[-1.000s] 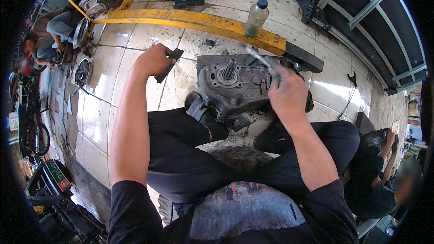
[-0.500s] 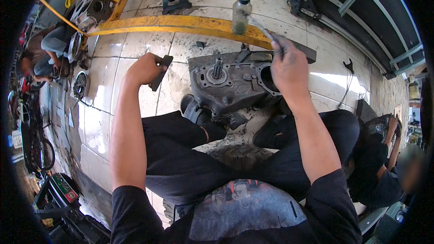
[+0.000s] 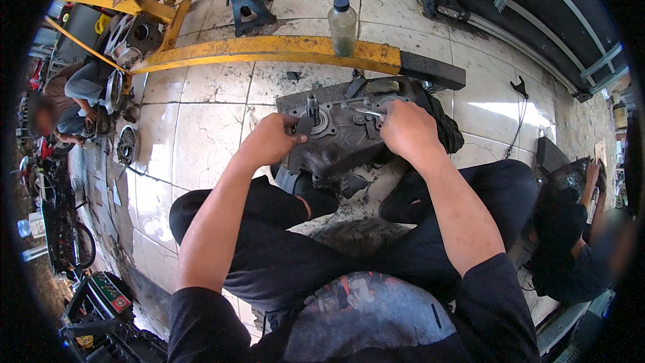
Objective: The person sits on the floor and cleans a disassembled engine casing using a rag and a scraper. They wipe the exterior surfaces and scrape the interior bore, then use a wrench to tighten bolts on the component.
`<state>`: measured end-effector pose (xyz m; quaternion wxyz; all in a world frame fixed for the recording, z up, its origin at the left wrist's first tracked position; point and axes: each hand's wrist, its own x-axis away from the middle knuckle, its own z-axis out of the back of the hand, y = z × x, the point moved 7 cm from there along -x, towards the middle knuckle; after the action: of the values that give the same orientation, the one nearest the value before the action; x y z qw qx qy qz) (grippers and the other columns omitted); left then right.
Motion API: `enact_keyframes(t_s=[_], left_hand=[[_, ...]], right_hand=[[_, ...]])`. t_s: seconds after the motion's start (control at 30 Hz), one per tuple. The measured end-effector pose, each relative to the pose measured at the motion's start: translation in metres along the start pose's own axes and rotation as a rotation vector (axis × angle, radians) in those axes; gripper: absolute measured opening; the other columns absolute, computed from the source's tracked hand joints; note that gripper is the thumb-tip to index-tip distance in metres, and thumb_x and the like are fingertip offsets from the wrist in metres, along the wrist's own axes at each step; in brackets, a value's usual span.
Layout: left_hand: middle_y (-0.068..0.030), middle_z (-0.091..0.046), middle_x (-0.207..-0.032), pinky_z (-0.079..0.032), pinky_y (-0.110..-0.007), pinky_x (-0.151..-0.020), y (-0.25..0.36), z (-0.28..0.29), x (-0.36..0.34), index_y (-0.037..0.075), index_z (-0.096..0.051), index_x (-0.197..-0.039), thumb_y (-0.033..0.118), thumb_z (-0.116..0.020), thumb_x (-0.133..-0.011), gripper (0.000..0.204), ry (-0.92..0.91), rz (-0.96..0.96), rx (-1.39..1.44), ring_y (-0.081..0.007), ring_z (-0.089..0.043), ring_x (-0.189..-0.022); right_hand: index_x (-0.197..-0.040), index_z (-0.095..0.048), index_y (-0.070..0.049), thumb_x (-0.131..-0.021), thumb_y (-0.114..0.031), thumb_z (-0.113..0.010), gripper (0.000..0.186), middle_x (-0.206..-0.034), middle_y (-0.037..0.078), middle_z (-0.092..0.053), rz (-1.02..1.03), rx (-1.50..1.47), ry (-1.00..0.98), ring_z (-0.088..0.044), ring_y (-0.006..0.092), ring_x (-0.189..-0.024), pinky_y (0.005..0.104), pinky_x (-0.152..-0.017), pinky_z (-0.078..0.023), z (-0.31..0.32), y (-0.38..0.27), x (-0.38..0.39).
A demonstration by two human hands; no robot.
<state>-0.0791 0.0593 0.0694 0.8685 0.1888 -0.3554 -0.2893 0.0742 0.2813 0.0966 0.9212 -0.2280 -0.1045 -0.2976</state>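
A grimy grey gearbox housing [image 3: 334, 152] lies on the floor between my feet, a splined shaft [image 3: 312, 103] standing up from its left bore. My left hand [image 3: 270, 140] is closed on a dark flat block [image 3: 306, 125], which it holds right beside the shaft. In my closed right hand [image 3: 410, 131] is a slim metal-shafted tool [image 3: 367, 111], its tip pointing left over the housing's top face. Its handle is hidden in my fist, so its exact kind does not show. My right hand covers the housing's right bore.
A yellow steel beam [image 3: 255, 50] with a dark end crosses behind the housing. On it stands a capped clear bottle [image 3: 342, 28]. Farther back is a blue jack stand [image 3: 248, 8]. Black cloth [image 3: 445, 121] lies right of the housing. Other people sit at far left and far right.
My left hand has carried the dark block rightward to the shaft. My right hand has come down and nearer with the tool, from beside the bottle to over the housing.
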Motion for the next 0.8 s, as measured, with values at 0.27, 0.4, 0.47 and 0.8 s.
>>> enact_keyframes(t_s=[0.27, 0.4, 0.47, 0.8], left_hand=[[-0.0264, -0.075, -0.102, -0.055, -0.041, -0.086, 0.000, 0.041, 0.012, -0.004, -0.072, -0.118, 0.020, -0.073, -0.092, 0.036, 0.150, 0.069, -0.039, -0.0335, -0.074, -0.092], [-0.0272, -0.074, -0.099, -0.055, -0.041, -0.084, -0.011, 0.043, 0.012, -0.003, -0.071, -0.120, 0.020, -0.074, -0.091, 0.037, 0.162, 0.123, 0.017, -0.0347, -0.074, -0.089], [-0.0265, -0.074, -0.093, -0.055, -0.042, -0.081, -0.017, 0.035, 0.005, -0.001, -0.071, -0.123, 0.018, -0.075, -0.090, 0.039, 0.162, 0.099, 0.034, -0.0373, -0.073, -0.086], [-0.0239, -0.075, -0.093, -0.055, -0.043, -0.084, -0.037, 0.011, -0.011, -0.006, -0.070, -0.118, 0.019, -0.082, -0.084, 0.044, 0.087, 0.128, -0.185, -0.0366, -0.074, -0.090]], right_hand=[[-0.098, -0.074, -0.001, -0.084, -0.014, -0.062, 0.023, -0.100, 0.024, -0.074, 0.039, -0.010, -0.093, -0.072, 0.0423, -0.097, 0.0513, -0.086, -0.057, -0.016, 0.009, -0.004], [-0.099, -0.075, -0.001, -0.084, -0.013, -0.062, 0.023, -0.101, 0.024, -0.074, 0.022, 0.016, -0.074, -0.072, 0.0424, -0.097, 0.0511, -0.086, -0.057, -0.013, 0.010, -0.005], [-0.099, -0.075, -0.001, -0.084, -0.012, -0.061, 0.023, -0.101, 0.025, -0.074, 0.029, 0.009, -0.088, -0.072, 0.0424, -0.097, 0.0510, -0.087, -0.057, -0.019, 0.010, -0.007], [-0.101, -0.074, -0.001, -0.090, -0.021, -0.066, 0.024, -0.101, 0.023, -0.073, 0.005, 0.008, -0.105, -0.071, 0.0419, -0.099, 0.0523, -0.088, -0.056, -0.020, 0.008, -0.009]])
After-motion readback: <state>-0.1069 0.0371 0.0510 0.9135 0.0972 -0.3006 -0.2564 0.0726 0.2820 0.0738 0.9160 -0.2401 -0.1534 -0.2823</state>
